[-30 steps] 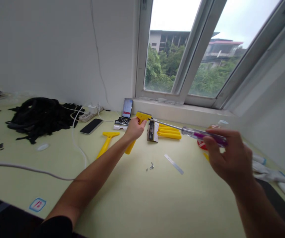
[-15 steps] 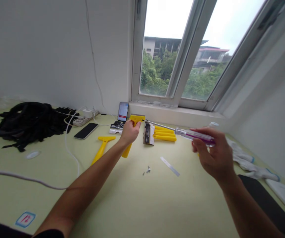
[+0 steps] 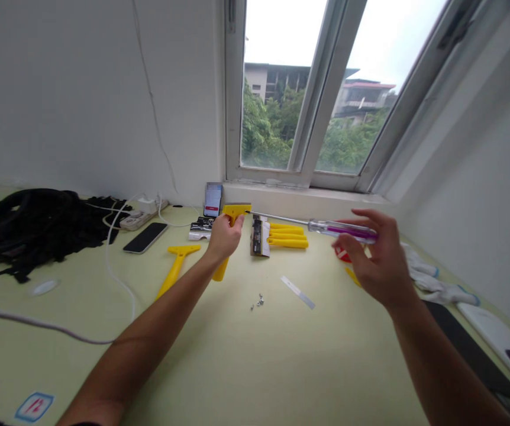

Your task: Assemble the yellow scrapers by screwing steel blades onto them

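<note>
Yellow plastic scraper (image 3: pixel 220 271) sits clenched in the left hand (image 3: pixel 225 238), its head sticking up past the fist, over the far part of the pale green counter (image 3: pixel 326 361). The right hand (image 3: pixel 377 257) is raised off the counter further right, fingers spread around the clear and purple handle of a screwdriver (image 3: pixel 344 230); whether they actually grip it, I cannot tell. The screwdriver's thin shaft points left, its tip just beside the scraper's head. Beneath the shaft lie a small card packet (image 3: pixel 259 235) and a row of yellow handles (image 3: pixel 288 235). Nearer, a few small screws (image 3: pixel 260 301) and a steel strip (image 3: pixel 297 292) lie on the counter. Left of the hands are a second yellow scraper (image 3: pixel 177 267), a black smartphone (image 3: pixel 145 238), and a heap of black strips (image 3: pixel 37 231). White gloves (image 3: pixel 432 278) lie at the right.
</note>
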